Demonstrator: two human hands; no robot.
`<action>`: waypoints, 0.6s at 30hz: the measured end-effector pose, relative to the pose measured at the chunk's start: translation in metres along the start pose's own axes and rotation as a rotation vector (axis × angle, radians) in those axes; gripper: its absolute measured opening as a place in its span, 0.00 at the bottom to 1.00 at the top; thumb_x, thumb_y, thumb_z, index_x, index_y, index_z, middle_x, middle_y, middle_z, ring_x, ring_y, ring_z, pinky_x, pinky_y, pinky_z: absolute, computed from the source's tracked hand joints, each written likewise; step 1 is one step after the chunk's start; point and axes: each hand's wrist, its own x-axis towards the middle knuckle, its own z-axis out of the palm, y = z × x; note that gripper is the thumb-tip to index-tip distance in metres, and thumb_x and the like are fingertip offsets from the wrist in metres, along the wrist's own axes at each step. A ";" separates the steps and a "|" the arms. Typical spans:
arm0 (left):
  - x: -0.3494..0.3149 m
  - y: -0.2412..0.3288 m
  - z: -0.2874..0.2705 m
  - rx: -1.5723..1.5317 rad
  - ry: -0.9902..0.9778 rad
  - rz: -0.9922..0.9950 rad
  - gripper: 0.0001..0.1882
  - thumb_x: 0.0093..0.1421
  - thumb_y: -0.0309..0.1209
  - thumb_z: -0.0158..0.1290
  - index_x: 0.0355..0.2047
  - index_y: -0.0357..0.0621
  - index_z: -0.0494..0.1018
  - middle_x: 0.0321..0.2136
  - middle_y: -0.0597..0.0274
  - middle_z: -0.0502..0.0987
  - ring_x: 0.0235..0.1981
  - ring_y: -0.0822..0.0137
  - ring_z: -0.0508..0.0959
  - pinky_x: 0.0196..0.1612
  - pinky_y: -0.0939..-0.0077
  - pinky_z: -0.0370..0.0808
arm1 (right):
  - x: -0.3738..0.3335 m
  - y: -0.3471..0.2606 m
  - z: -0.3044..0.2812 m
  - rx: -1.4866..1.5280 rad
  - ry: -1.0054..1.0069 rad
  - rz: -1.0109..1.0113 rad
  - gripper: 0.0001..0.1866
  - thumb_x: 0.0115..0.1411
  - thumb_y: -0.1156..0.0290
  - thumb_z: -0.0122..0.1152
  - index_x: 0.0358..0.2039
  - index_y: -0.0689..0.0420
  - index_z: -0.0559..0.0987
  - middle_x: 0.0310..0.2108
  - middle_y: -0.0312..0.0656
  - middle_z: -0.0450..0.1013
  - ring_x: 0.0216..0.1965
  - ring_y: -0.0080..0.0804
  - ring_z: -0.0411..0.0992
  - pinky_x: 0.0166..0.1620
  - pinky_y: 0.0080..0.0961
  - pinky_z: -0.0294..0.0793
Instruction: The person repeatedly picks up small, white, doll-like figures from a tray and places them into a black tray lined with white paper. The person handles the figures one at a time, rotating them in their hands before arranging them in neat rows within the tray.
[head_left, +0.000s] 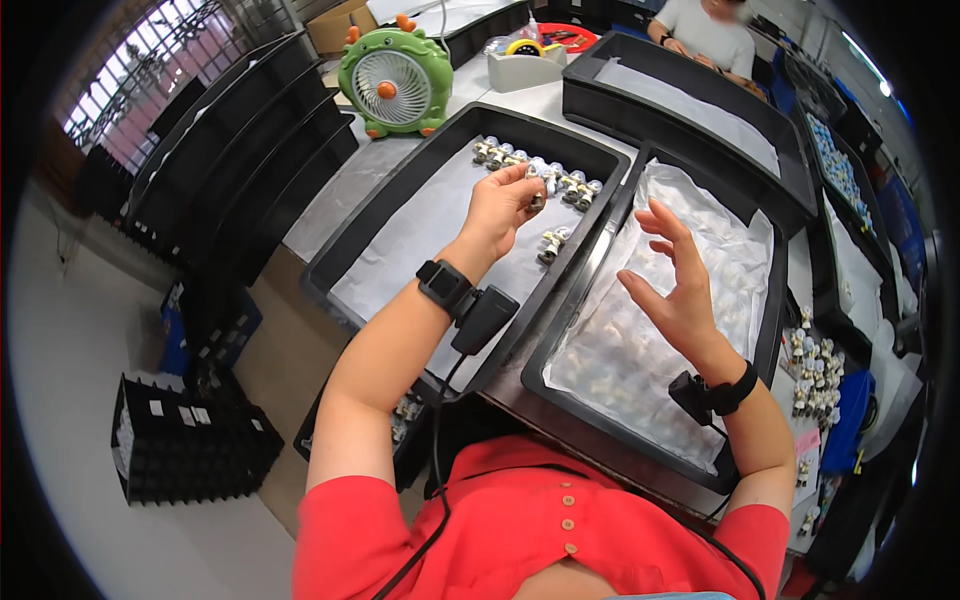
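Over paper-lined tray: your left hand pinches, probably, a small figurine
Above sheet-covered tray: your right hand, fingers apart

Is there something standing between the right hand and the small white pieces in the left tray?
Yes: the left tray's right wall and the right tray's left wall lie between the right hand and the pieces. Nothing visible blocks the way above them.

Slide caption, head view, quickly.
Left hand pinches a small white-and-dark piece over a paper-lined black tray; open right hand hovers above translucent white sheeting.
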 end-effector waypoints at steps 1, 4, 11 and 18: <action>0.004 -0.002 -0.006 -0.012 0.009 -0.035 0.17 0.55 0.23 0.56 0.45 0.36 0.68 0.36 0.60 0.76 0.34 0.71 0.77 0.38 0.78 0.74 | 0.000 0.000 0.000 0.000 0.003 0.002 0.40 0.46 0.77 0.67 0.60 0.53 0.60 0.51 0.44 0.68 0.52 0.36 0.67 0.50 0.32 0.68; 0.013 -0.013 -0.018 0.236 0.064 -0.051 0.18 0.53 0.23 0.56 0.46 0.37 0.68 0.34 0.61 0.77 0.31 0.72 0.77 0.36 0.78 0.74 | 0.002 -0.002 -0.001 0.000 0.012 0.007 0.40 0.47 0.78 0.66 0.60 0.53 0.61 0.51 0.44 0.68 0.53 0.35 0.67 0.50 0.32 0.68; 0.030 -0.071 -0.043 0.642 0.169 0.028 0.18 0.49 0.22 0.58 0.42 0.35 0.73 0.30 0.61 0.78 0.28 0.74 0.76 0.32 0.81 0.73 | 0.001 0.002 0.001 -0.011 0.009 0.034 0.39 0.47 0.79 0.66 0.60 0.53 0.62 0.51 0.43 0.68 0.52 0.34 0.67 0.50 0.31 0.69; 0.028 -0.084 -0.043 0.943 0.197 0.098 0.17 0.49 0.26 0.59 0.41 0.36 0.74 0.32 0.59 0.79 0.31 0.72 0.77 0.35 0.79 0.74 | 0.002 0.005 0.000 -0.033 0.014 0.023 0.37 0.47 0.78 0.65 0.59 0.54 0.63 0.50 0.44 0.68 0.51 0.34 0.68 0.49 0.30 0.69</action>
